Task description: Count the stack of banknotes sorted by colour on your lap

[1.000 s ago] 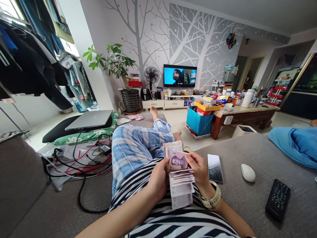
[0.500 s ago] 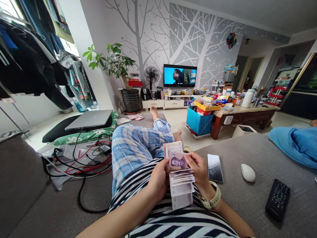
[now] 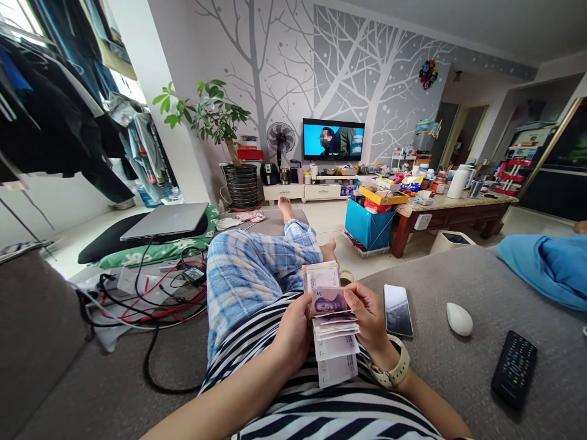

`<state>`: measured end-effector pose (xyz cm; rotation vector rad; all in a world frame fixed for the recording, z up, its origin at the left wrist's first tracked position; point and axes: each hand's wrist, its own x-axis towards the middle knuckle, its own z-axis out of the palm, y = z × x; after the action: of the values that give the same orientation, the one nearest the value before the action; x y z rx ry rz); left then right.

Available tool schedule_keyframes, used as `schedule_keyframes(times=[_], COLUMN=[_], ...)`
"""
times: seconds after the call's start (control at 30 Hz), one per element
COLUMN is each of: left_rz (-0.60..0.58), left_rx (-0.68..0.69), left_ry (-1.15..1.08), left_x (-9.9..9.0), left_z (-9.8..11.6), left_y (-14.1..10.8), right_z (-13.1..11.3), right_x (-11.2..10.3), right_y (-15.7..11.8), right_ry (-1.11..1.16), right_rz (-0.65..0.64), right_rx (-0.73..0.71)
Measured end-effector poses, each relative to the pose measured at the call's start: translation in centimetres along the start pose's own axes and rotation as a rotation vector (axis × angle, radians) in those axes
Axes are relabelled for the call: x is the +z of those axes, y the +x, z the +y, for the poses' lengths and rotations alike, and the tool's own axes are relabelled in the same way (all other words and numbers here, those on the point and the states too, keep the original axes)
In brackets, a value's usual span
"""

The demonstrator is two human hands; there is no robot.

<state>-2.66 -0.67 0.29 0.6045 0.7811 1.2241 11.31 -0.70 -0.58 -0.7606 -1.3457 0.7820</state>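
My left hand (image 3: 293,330) is closed on the left edge of a bundle of banknotes (image 3: 322,277), its thumb on top. My right hand (image 3: 368,315), with a pale watch (image 3: 393,366) on the wrist, pinches the right side of a purple banknote (image 3: 329,300) marked 5, bearing a portrait. Below it several folded banknotes (image 3: 337,330) hang fanned out over my striped shirt (image 3: 266,421). The fingers under the notes are hidden.
On the grey sofa to the right lie a phone (image 3: 398,310), a white mouse (image 3: 459,319) and a black remote (image 3: 514,370). Tangled cables (image 3: 156,299) and a laptop (image 3: 166,221) are at left. Beyond stand a blue box (image 3: 369,225) and a cluttered table (image 3: 452,205).
The purple note in my hands has tilted and shifted slightly, uncovering more of the notes behind it. My hands have barely moved.
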Motion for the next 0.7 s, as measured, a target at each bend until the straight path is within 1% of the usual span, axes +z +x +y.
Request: schedule_keyframes(times=[0.1, 0.23, 0.3, 0.37, 0.43, 0.53, 0.7], left_rz=[0.023, 0.08, 0.098, 0.087, 0.032, -0.042, 0.023], left_rx=[-0.009, -0.018, -0.016, -0.011, 0.004, 0.026, 0.012], left_ry=[-0.009, -0.033, -0.02, 0.008, 0.041, 0.073, 0.016], left_x=[0.3, 0.5, 0.5, 0.4, 0.4, 0.4, 0.5], left_z=[0.2, 0.4, 0.4, 0.5, 0.5, 0.6, 0.7], left_y=[-0.3, -0.5, -0.5, -0.6, -0.6, -0.7, -0.8], right_z=[0.1, 0.1, 0.2, 0.4, 0.6, 1.0, 1.0], right_x=[0.0, 0.1, 0.1, 0.1, 0.0, -0.1, 0.1], right_y=[-0.1, -0.2, 0.0, 0.3, 0.6, 0.9, 1.1], right_ry=[0.022, 0.076, 0.083, 0.061, 0.037, 0.02, -0.044], right_rz=[-0.004, -0.041, -0.018, 0.035, 0.075, 0.064, 0.087], right_rx=[-0.003, -0.027, -0.022, 0.01, 0.056, 0.113, 0.148])
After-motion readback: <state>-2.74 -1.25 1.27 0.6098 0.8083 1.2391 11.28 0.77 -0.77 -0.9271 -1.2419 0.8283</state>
